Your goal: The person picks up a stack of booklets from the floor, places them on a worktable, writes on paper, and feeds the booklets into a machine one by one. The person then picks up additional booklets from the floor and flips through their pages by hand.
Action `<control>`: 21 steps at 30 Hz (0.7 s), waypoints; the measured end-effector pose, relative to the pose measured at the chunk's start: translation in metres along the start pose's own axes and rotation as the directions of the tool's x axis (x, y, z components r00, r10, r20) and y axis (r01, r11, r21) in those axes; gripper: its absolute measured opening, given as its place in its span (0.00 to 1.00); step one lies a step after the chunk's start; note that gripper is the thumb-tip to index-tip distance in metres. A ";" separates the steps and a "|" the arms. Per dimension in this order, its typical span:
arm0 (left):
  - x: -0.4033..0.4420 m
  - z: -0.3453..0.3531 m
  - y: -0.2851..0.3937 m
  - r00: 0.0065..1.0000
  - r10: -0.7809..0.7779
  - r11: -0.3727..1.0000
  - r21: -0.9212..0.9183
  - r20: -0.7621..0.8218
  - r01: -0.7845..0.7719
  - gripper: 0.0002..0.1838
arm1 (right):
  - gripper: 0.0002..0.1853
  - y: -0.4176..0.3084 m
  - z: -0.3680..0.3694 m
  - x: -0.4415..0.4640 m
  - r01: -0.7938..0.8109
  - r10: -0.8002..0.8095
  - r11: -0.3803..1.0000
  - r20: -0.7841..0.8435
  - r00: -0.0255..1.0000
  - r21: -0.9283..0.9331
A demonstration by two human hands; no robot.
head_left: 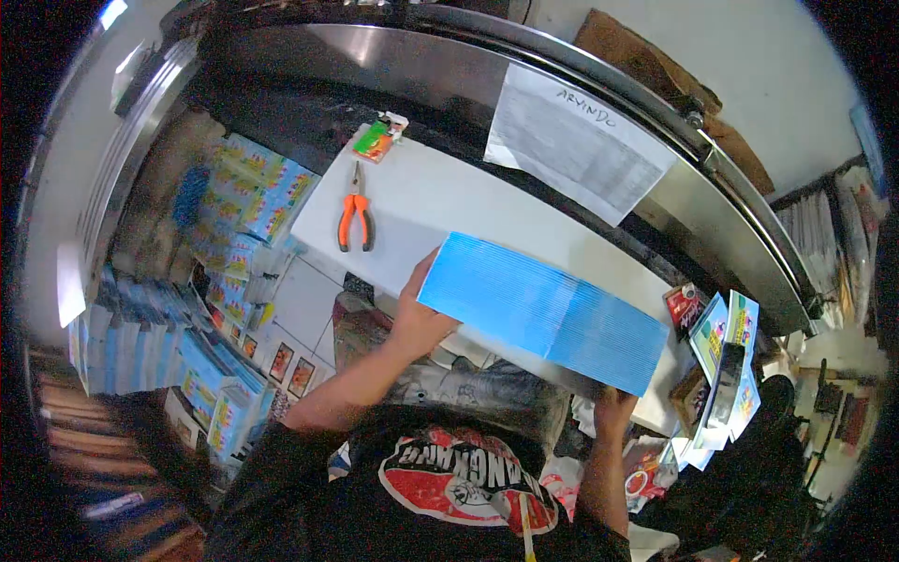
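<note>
A long stack of thin blue-edged booklets or cards [548,314] lies slanted over the white work surface [426,192]. My left hand [423,314] grips its left end, with the fingers partly hidden behind it. At the lower right corner of the stack, my right hand [615,412] holds the other end from below. Pliers with orange and black handles [355,220] rest on the surface, up and left of the stack. Beyond them is a small green and orange packet [376,138] at the surface's far left corner.
A paper sheet marked "ARYINDO" [581,140] hangs on the metal machine edge. Colourful printed booklets [726,351] stand at the right. Printed sheets [253,192] and stacked booklets [140,342] fill the left side. A red box [684,304] sits at the surface's right end.
</note>
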State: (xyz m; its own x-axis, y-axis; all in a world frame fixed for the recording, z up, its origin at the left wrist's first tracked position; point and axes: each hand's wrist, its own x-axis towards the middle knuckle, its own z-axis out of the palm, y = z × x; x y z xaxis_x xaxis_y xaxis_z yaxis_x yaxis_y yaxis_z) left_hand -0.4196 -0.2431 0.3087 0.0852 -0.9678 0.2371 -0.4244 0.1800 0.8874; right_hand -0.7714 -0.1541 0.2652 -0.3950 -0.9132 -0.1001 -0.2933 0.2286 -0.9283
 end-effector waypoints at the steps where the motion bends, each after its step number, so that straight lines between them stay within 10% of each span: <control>1: 0.001 0.000 0.006 0.996 -0.084 0.984 -0.157 0.006 0.084 0.44 | 0.22 0.002 0.002 0.004 0.090 -0.088 0.995 -0.036 0.995 0.048; 3: 0.003 -0.004 0.015 0.988 -0.153 0.937 -0.316 0.019 0.152 0.45 | 0.21 -0.013 0.004 0.005 0.194 -0.187 0.976 -0.079 0.979 0.094; 5: 0.014 -0.009 0.025 0.989 -0.151 0.982 -0.121 -0.010 0.148 0.46 | 0.21 -0.073 0.010 0.004 -0.037 0.036 0.996 0.013 0.999 0.079; 9: 0.055 -0.044 0.066 0.977 -0.212 0.977 0.007 0.018 0.212 0.45 | 0.23 -0.137 0.016 0.006 0.081 -0.079 0.996 0.052 0.995 -0.029; 15: 0.111 -0.044 0.005 0.833 -0.463 0.885 0.211 0.302 0.415 0.55 | 0.35 -0.106 0.039 0.050 -0.028 0.057 0.982 0.149 0.987 -0.188; 21: 0.100 -0.057 0.020 0.823 -0.523 0.837 0.315 0.224 0.447 0.55 | 0.40 -0.112 0.040 0.053 -0.094 0.154 0.951 0.188 0.970 -0.295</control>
State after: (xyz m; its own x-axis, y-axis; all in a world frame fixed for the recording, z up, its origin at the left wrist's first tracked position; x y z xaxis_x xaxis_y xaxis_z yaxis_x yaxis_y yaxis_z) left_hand -0.3686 -0.3261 0.3724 0.0904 -0.9296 -0.3574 -0.6012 -0.3370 0.7246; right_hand -0.7242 -0.2414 0.3497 -0.2645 -0.9139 -0.3078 -0.4988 0.4028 -0.7674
